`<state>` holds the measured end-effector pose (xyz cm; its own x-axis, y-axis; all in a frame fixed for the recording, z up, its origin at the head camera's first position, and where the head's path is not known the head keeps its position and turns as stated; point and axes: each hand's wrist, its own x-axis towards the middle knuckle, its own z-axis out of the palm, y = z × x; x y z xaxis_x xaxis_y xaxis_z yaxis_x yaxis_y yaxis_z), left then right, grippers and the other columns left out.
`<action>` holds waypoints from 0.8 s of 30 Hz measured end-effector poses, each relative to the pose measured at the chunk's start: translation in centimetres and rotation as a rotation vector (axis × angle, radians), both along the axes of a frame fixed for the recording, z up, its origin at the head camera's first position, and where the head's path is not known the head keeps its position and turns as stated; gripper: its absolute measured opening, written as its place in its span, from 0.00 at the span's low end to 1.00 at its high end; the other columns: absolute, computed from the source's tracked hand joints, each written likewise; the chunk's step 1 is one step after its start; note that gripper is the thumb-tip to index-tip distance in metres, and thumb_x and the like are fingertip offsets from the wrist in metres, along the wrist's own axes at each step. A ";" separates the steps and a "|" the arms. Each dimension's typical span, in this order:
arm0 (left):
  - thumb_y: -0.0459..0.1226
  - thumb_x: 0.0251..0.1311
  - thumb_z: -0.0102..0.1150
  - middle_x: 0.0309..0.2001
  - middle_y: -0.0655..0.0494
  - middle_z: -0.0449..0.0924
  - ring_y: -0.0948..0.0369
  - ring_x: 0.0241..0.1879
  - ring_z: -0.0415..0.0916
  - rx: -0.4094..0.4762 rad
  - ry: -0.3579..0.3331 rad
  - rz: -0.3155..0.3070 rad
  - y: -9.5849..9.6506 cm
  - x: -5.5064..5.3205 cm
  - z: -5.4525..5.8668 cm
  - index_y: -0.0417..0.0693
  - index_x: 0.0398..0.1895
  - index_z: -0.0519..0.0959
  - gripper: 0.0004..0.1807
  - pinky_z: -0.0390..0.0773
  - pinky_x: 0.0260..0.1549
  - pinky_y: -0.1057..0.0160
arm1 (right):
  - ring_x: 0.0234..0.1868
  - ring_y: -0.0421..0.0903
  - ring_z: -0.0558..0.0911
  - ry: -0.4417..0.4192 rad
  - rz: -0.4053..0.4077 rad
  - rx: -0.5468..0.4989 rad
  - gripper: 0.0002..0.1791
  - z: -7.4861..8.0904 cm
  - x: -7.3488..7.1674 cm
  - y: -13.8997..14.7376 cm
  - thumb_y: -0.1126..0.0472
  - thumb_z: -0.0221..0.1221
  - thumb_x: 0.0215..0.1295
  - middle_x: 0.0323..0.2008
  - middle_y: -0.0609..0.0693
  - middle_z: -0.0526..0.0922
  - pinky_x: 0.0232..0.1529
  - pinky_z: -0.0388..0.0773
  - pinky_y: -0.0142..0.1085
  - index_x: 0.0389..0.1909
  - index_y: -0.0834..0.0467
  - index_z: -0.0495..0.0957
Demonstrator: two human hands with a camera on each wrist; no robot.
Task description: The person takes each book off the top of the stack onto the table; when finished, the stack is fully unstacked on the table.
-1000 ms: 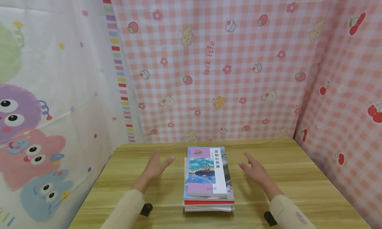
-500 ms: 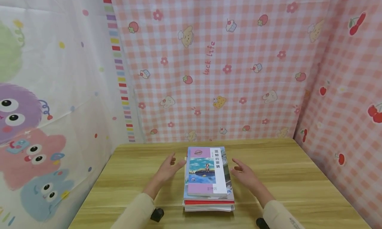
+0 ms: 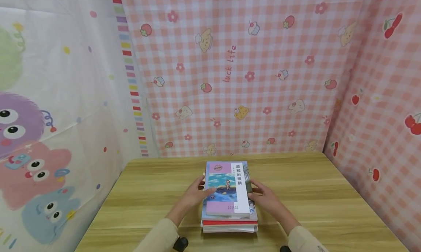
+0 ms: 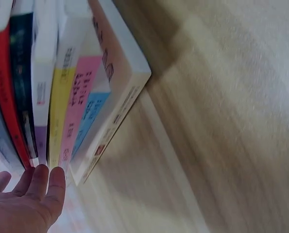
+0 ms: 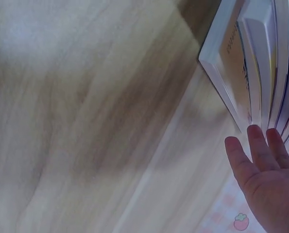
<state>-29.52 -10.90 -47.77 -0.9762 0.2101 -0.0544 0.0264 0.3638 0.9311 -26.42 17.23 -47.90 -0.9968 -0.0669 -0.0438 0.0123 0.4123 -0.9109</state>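
Note:
A stack of several books lies on the table, topped by a pink-and-white paperback (image 3: 242, 197) with a picture of a child by blue water. At the stack's left side is my left hand (image 3: 194, 196), its thumb over the top cover and its fingertips by the spines. Those spines include a red one (image 4: 6, 92), a yellow one (image 4: 60, 104) and a pink one (image 4: 77, 102). My right hand (image 3: 265, 200) is at the opposite side, fingers extended by the page edges (image 5: 261, 58). Whether the fingertips press on the books is hard to tell.
The wood-grain table (image 3: 144, 193) extends around the stack. Behind it hangs a pink checked curtain (image 3: 230, 98), with a white cartoon-print cloth (image 3: 82, 135) on the left and another checked cloth (image 3: 388, 117) on the right. Black straps (image 3: 180, 244) sit under the sleeves.
Both hands have moved inward from the two sides to the stack. The left thumb has come over the top cover. The books have stayed in place.

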 end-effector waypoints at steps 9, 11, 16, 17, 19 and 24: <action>0.51 0.55 0.72 0.69 0.39 0.62 0.42 0.64 0.64 -0.002 0.000 -0.017 0.4 0.5 -0.5 0.40 0.76 0.56 0.52 0.68 0.60 0.41 | 0.60 0.65 0.74 -0.003 -0.012 -0.018 0.33 -0.5 0.2 -0.2 0.62 0.59 0.69 0.60 0.70 0.74 0.55 0.75 0.55 0.74 0.57 0.62; 0.50 0.54 0.73 0.69 0.39 0.61 0.41 0.64 0.64 0.003 -0.005 -0.017 0.4 0.6 -0.6 0.39 0.76 0.55 0.53 0.68 0.60 0.41 | 0.56 0.61 0.77 -0.011 -0.018 -0.029 0.33 -0.6 0.2 -0.2 0.62 0.59 0.70 0.60 0.71 0.73 0.48 0.78 0.49 0.74 0.57 0.62; 0.47 0.54 0.74 0.70 0.38 0.59 0.40 0.65 0.63 0.046 -0.005 -0.033 0.3 0.6 -1.0 0.39 0.77 0.53 0.53 0.69 0.60 0.42 | 0.47 0.53 0.78 -0.038 -0.037 -0.048 0.33 -0.7 0.3 -0.3 0.62 0.58 0.70 0.61 0.70 0.73 0.35 0.76 0.39 0.74 0.56 0.62; 0.46 0.55 0.73 0.71 0.37 0.59 0.40 0.65 0.63 0.058 -0.004 -0.037 0.2 0.5 -1.0 0.38 0.77 0.54 0.52 0.70 0.59 0.43 | 0.46 0.53 0.78 -0.043 -0.040 -0.054 0.33 -0.7 0.3 -0.3 0.62 0.59 0.70 0.61 0.70 0.73 0.34 0.76 0.39 0.74 0.56 0.62; 0.45 0.57 0.72 0.70 0.38 0.60 0.41 0.64 0.64 0.082 -0.016 -0.039 -0.1 0.5 -1.2 0.38 0.76 0.55 0.50 0.71 0.58 0.44 | 0.47 0.53 0.79 -0.047 -0.045 -0.058 0.33 -0.8 0.3 -0.4 0.62 0.59 0.70 0.61 0.70 0.73 0.35 0.77 0.39 0.74 0.56 0.62; 0.44 0.59 0.70 0.67 0.39 0.65 0.45 0.61 0.68 0.123 -0.061 -0.038 -0.7 0.4 -1.4 0.38 0.75 0.59 0.45 0.73 0.57 0.48 | 0.52 0.57 0.78 -0.071 -0.047 -0.054 0.33 -0.9 0.2 -0.6 0.61 0.59 0.70 0.62 0.69 0.72 0.39 0.79 0.42 0.75 0.54 0.62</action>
